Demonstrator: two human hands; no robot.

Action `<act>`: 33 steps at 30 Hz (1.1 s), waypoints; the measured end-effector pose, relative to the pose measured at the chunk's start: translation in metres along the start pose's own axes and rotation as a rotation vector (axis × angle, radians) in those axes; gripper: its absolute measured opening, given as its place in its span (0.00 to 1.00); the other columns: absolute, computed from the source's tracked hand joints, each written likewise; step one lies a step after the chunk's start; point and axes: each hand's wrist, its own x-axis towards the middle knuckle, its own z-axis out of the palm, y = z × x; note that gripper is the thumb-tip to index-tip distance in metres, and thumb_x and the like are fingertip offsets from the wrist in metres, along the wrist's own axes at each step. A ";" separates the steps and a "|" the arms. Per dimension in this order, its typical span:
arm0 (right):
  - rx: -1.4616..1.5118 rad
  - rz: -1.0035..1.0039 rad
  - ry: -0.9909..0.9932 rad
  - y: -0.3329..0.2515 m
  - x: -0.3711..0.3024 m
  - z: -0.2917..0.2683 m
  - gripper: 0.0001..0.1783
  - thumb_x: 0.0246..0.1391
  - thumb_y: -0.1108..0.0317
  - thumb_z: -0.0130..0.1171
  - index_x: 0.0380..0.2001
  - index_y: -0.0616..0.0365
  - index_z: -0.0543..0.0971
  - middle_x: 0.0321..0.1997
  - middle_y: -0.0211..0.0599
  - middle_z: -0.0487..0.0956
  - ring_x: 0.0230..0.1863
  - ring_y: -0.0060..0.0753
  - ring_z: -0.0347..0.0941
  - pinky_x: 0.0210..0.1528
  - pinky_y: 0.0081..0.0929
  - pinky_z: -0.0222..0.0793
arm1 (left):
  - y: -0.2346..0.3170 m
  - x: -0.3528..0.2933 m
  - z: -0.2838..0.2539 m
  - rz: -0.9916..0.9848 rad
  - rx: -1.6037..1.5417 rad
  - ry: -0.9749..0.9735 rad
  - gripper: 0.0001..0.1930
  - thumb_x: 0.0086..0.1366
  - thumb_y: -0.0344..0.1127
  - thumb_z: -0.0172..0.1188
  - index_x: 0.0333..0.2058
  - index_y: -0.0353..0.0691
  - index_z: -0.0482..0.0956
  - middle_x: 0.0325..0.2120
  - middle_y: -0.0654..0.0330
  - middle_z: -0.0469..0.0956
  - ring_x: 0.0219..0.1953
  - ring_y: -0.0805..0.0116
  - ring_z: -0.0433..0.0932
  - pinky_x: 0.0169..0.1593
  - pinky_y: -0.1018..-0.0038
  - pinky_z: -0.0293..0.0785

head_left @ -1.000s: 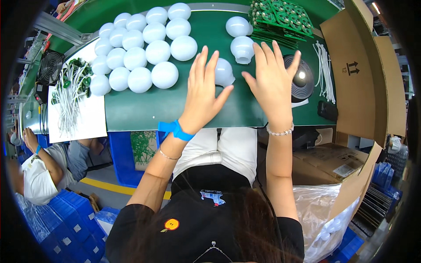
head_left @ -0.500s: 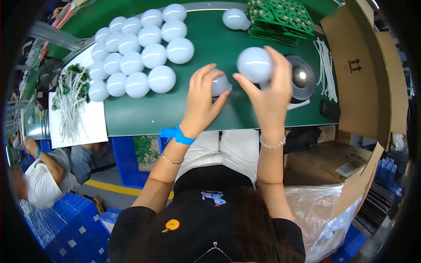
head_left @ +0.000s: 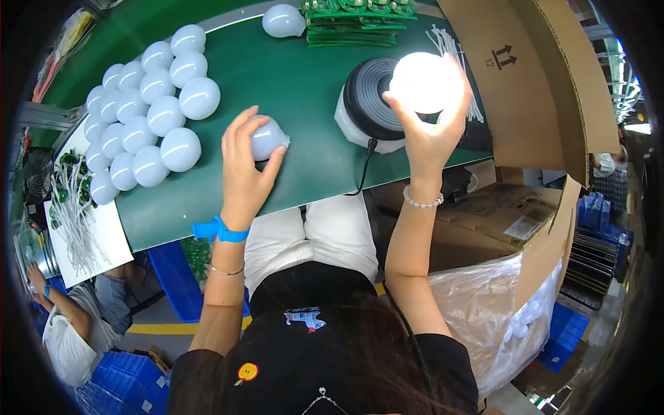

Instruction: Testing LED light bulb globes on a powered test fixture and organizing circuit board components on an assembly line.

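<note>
My right hand [head_left: 436, 142] grips a round light bulb [head_left: 425, 81] between thumb and fingers. It glows bright white, held up at the right edge of a round black device with concentric grey rings [head_left: 366, 100]. My left hand [head_left: 243, 166] curls around a second, unlit white bulb [head_left: 268, 140] on the green table [head_left: 304, 162]; its narrow end points right. Left of that hand, several white bulbs [head_left: 166, 116] lie in close rows. One more bulb [head_left: 282, 21] lies at the back, beside a stack of green circuit boards [head_left: 356, 34].
White cable ties or wires [head_left: 443, 43] lie beside an open cardboard box [head_left: 532, 90] at right. A black cord [head_left: 366, 169] runs over the front edge. At left, white wires with green parts [head_left: 72, 214] lie on a white sheet. Another person [head_left: 72, 325] sits at far left.
My right hand has carried its bulb right to the round black device, and the bulb has lit up. The left hand stays around its bulb. The whole view has swung to the right.
</note>
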 end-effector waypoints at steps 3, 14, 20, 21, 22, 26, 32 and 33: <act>0.003 0.019 -0.056 0.000 0.001 -0.001 0.48 0.30 0.63 0.75 0.56 0.62 0.62 0.57 0.42 0.64 0.55 0.37 0.64 0.55 0.31 0.62 | 0.000 0.001 0.000 0.007 0.008 -0.006 0.24 0.49 0.27 0.63 0.46 0.39 0.68 0.51 0.49 0.66 0.50 0.50 0.65 0.53 0.62 0.63; -0.027 -0.070 -0.158 -0.001 0.002 -0.011 0.41 0.33 0.64 0.72 0.53 0.61 0.65 0.53 0.42 0.65 0.55 0.40 0.61 0.56 0.34 0.58 | 0.000 0.001 0.001 0.024 0.025 -0.013 0.24 0.49 0.27 0.63 0.46 0.38 0.67 0.51 0.49 0.66 0.51 0.50 0.65 0.54 0.62 0.62; -0.040 -0.076 -0.064 0.000 0.002 -0.001 0.42 0.29 0.60 0.75 0.50 0.59 0.67 0.49 0.39 0.67 0.51 0.38 0.62 0.50 0.32 0.61 | 0.000 0.000 0.001 -0.007 0.017 -0.047 0.25 0.51 0.25 0.60 0.49 0.38 0.65 0.53 0.51 0.64 0.54 0.53 0.63 0.56 0.63 0.59; -0.029 -0.084 -0.061 0.001 0.002 0.000 0.42 0.29 0.60 0.75 0.50 0.59 0.67 0.49 0.39 0.67 0.51 0.38 0.62 0.50 0.32 0.61 | 0.000 0.000 0.001 -0.003 0.013 -0.046 0.25 0.51 0.25 0.60 0.49 0.38 0.65 0.53 0.51 0.64 0.54 0.53 0.63 0.56 0.63 0.59; -0.013 -0.070 -0.056 0.002 0.002 0.001 0.42 0.29 0.59 0.74 0.50 0.57 0.66 0.49 0.40 0.66 0.51 0.40 0.62 0.51 0.35 0.58 | 0.000 0.000 0.001 -0.013 0.010 -0.050 0.25 0.51 0.25 0.60 0.49 0.39 0.65 0.53 0.51 0.64 0.54 0.53 0.63 0.56 0.63 0.59; 0.007 -0.050 -0.045 0.005 0.003 0.002 0.42 0.29 0.57 0.74 0.50 0.56 0.66 0.48 0.41 0.66 0.51 0.42 0.62 0.52 0.40 0.55 | -0.001 0.000 0.001 -0.001 0.018 -0.049 0.25 0.51 0.25 0.60 0.49 0.39 0.65 0.53 0.51 0.64 0.54 0.53 0.63 0.56 0.63 0.59; 0.002 -0.047 -0.043 0.004 0.004 0.001 0.42 0.29 0.56 0.74 0.50 0.56 0.66 0.48 0.40 0.66 0.51 0.40 0.62 0.51 0.38 0.55 | 0.001 0.001 0.001 -0.004 0.020 -0.051 0.25 0.51 0.25 0.60 0.49 0.39 0.65 0.53 0.51 0.64 0.54 0.53 0.63 0.56 0.63 0.59; 0.009 -0.057 -0.028 0.005 0.004 0.001 0.42 0.29 0.56 0.74 0.50 0.56 0.66 0.48 0.40 0.66 0.51 0.40 0.62 0.51 0.38 0.55 | 0.001 0.001 0.001 0.000 0.024 -0.037 0.24 0.50 0.26 0.61 0.48 0.38 0.66 0.52 0.50 0.65 0.53 0.52 0.64 0.55 0.63 0.61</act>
